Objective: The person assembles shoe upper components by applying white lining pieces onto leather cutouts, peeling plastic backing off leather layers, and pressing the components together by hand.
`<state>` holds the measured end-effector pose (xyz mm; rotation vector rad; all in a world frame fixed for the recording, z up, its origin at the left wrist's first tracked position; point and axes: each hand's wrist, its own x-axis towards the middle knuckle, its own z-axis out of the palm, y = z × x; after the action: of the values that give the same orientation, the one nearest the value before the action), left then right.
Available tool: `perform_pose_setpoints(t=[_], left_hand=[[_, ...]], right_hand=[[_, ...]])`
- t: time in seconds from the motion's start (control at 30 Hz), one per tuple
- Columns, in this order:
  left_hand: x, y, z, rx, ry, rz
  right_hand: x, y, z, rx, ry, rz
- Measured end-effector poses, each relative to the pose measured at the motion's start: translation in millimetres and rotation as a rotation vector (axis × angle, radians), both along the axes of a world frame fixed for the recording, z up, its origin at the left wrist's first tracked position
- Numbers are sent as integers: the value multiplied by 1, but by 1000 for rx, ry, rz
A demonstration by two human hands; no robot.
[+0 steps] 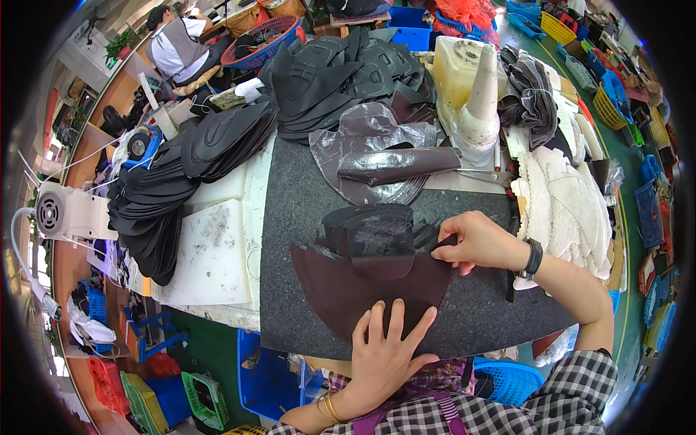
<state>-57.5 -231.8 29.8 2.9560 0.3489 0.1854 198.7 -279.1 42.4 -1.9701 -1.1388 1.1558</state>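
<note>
A rounded dark brown leather-like sheet (355, 293) lies on the dark grey work mat (290, 326) in front of me. My left hand (391, 333) rests flat on its near part with the fingers spread. At the right, my right hand (478, 243) pinches a dark corner at the sheet's far right edge; the fingertips partly hide it. Beyond the sheet's notched edge lies a fanned stack of dark pieces (380, 226) with shiny, wet-looking patches. Farther back, shiny brown pieces (377, 170) overlap one another.
A yellowish jug (457, 72) and a white cone-topped bottle (481, 109) stand at the back. Black cut pieces (319, 80) are piled behind, with more stacks (156, 196) at left. White fleecy pieces (562, 210) lie at right. A blue bin (261, 377) sits below the table. Another person (181, 43) sits far left.
</note>
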Motion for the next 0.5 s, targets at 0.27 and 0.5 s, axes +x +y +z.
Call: perform_pose_setpoints(t=[0.27, 0.5], left_hand=[[2, 70, 0, -106, -314, 110], [46, 164, 12, -458, -135, 168]], right_hand=[[-53, -15, -5, 574, -531, 477], [-19, 29, 19, 446, -291, 98]])
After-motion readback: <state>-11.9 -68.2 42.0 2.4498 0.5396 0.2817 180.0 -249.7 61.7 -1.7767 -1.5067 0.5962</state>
